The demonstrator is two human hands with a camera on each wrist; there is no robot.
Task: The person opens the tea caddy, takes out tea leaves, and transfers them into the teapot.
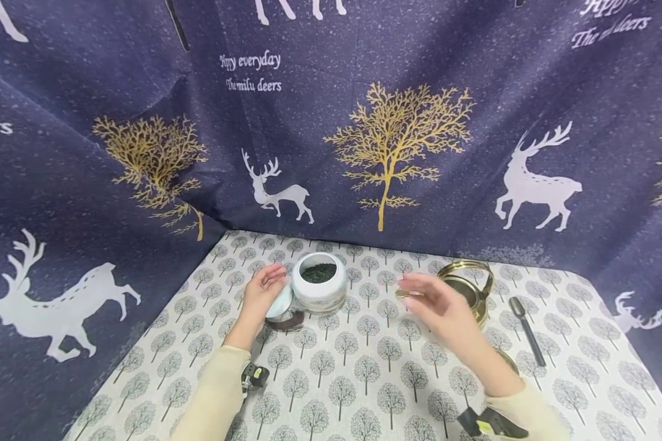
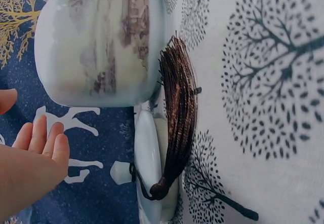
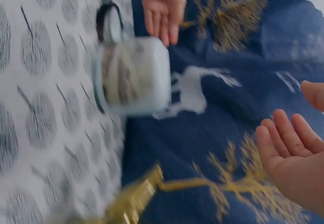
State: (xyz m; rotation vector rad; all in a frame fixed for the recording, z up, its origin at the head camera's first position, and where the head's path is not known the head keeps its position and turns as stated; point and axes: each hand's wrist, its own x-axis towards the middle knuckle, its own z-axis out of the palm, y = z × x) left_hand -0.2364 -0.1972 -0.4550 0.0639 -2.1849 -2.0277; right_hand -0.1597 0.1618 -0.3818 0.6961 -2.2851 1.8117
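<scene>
A white porcelain jar (image 1: 321,300) with a painted landscape stands uncovered, dark green tea leaves (image 1: 319,273) inside. Left of it lies its pale lid (image 1: 280,302), whose knob carries a dark brown tassel (image 2: 177,117). Over the lid, my left hand (image 1: 263,291) is held with relaxed fingers, grasping nothing; the left wrist view shows it apart from jar and lid. On the right, my right hand (image 1: 444,309) is in the air, fingers loosely bent and holding nothing. It partly hides a brass teapot (image 1: 466,288), whose spout (image 3: 136,196) shows below the hand in the right wrist view.
A dark scoop (image 1: 528,331) lies right of the teapot. Behind my right wrist shows part of a round brass piece (image 1: 507,361). The tree-patterned tablecloth (image 1: 342,392) ends at a dark blue curtain (image 1: 320,141) at the back and left.
</scene>
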